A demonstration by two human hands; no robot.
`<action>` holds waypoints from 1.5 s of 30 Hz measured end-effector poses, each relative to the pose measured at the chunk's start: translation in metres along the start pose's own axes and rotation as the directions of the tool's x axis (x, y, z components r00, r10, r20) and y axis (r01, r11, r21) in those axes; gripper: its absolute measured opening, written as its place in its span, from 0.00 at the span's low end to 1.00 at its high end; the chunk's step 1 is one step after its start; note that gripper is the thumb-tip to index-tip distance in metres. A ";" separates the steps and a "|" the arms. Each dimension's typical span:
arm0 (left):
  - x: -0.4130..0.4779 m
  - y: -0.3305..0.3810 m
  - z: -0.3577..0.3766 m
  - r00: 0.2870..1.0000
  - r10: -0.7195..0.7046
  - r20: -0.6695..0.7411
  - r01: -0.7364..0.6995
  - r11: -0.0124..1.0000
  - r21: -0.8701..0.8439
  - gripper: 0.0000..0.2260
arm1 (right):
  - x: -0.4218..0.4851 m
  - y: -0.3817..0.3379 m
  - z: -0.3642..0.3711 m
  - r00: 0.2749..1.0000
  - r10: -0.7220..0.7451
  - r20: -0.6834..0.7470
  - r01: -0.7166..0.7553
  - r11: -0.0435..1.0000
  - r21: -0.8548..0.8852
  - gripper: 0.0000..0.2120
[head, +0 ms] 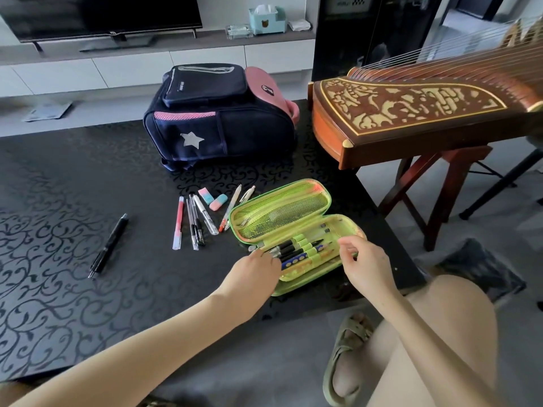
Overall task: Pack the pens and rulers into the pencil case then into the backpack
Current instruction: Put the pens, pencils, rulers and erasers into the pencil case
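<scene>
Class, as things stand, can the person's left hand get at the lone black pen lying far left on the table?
Probably yes: the black pen lies alone on the table, nothing between it and the left hand.

Backpack (220, 121) behind pencil case (282, 207); loose pens (204, 214) just L of case, on tbl (58, 201).

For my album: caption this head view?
Left hand and right hand at an open green pencil case; loose pens and a backpack beyond.

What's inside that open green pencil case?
Several pens sit under elastic loops in the lower half of the pencil case. Its lid holds a mesh zip pocket, contents unclear. The left hand and right hand cover some pen ends.
</scene>
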State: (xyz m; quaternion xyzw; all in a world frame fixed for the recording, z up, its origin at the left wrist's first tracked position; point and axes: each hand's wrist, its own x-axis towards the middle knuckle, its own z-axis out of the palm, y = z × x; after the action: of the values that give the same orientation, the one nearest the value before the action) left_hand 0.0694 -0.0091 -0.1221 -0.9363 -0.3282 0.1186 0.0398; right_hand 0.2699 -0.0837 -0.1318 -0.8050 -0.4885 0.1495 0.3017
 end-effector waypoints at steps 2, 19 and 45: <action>0.014 0.007 0.003 1.000 -0.011 -0.009 0.010 1.000 -0.022 0.11 | 0.001 0.001 0.002 1.000 0.005 -0.001 -0.005 1.000 -0.014 0.12; -0.023 -0.117 0.026 0.627 -0.772 -0.107 0.558 0.540 -0.630 0.09 | 0.012 -0.141 0.063 0.923 -0.356 0.146 0.356 0.934 0.030 0.12; -0.050 -0.190 0.044 0.574 -0.744 0.342 0.390 -0.118 -0.913 0.08 | 0.083 -0.228 0.205 0.877 0.131 0.462 -0.006 0.965 -0.263 0.14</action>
State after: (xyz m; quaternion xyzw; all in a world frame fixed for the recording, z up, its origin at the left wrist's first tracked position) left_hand -0.0938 0.1080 -0.1266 -0.5042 -0.6885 -0.2761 -0.4421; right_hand 0.0407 0.1361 -0.1422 -0.7924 -0.5335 0.2894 0.0618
